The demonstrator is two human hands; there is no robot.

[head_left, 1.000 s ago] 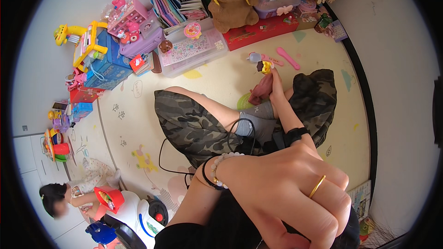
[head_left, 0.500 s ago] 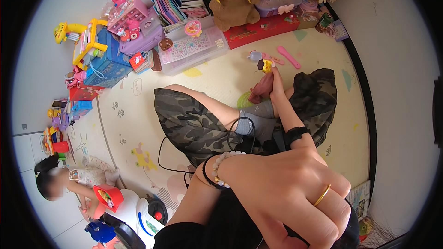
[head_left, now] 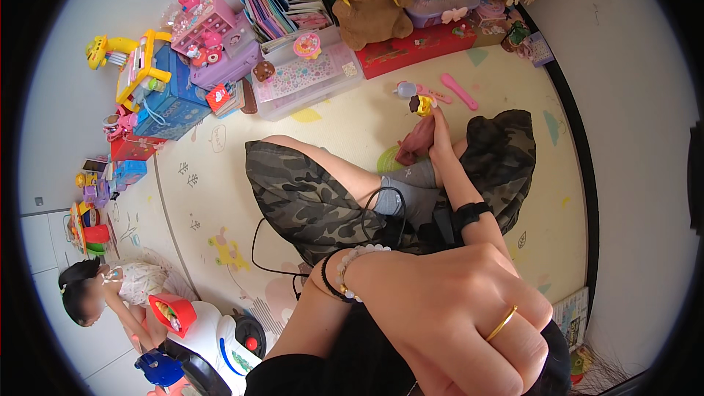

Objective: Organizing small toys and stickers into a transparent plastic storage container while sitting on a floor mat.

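My left hand [head_left: 455, 315], with a gold ring and a beaded bracelet, fills the lower right foreground. Its fingers curl downward, and their tips are hidden, so anything inside them cannot be made out. Farther off, my right hand [head_left: 441, 136] rests between my crossed legs, a black band [head_left: 471, 213] on its wrist. At its fingertips is a small yellow and dark brown toy-like piece [head_left: 421, 105]. A dusky pink, soft-looking item [head_left: 416, 141] lies against the palm side. Just beyond are a pink spoon-shaped toy [head_left: 459, 92] and a small clear-topped piece [head_left: 405, 89].
Along the wall stand a brown plush toy [head_left: 374, 0], a red box [head_left: 418, 49], a clear storage box [head_left: 304, 92] and a blue box [head_left: 180, 106]. At lower left a child [head_left: 136, 286] leans by a red container [head_left: 173, 313]. A black cable [head_left: 253, 246] loops beside my legs.
My left hand has shifted slightly, its knuckles now a little farther left. The child has moved, leaning with an arm lowered toward the blue toy. My right hand stays in place.
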